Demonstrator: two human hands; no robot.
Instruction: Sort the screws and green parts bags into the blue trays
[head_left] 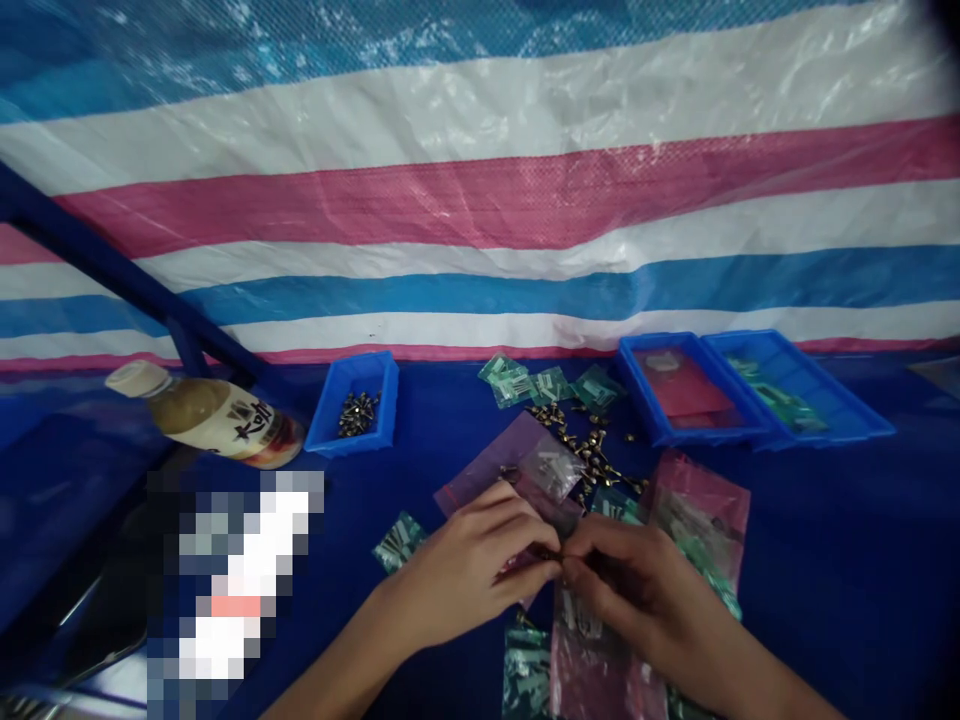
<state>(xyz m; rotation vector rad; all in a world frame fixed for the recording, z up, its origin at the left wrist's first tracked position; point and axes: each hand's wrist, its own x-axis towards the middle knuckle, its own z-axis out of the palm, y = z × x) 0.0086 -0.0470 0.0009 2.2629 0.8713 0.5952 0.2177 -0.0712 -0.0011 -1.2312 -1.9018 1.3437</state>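
My left hand (465, 570) and my right hand (637, 590) meet at the fingertips over the bags, pinching a small dark part (562, 566), probably metal. Its exact shape is hidden by my fingers. A purple plastic bag (487, 470) lies under my left hand, with a small clear bag of metal parts (553, 470) on it. A pink plastic bag (600, 670) lies beneath my right hand. Another pink bag (701, 520) holding green packets is to its right. Loose brass screws (589, 450) are scattered just beyond my fingers.
Several green packets (517, 382) lie at the back. A blue tray of screws (352, 405) stands left of them. Two blue trays (675, 390) (795, 385) stand at the right. A lying plastic bottle (202, 415) is at left, before a striped tarpaulin (480, 200).
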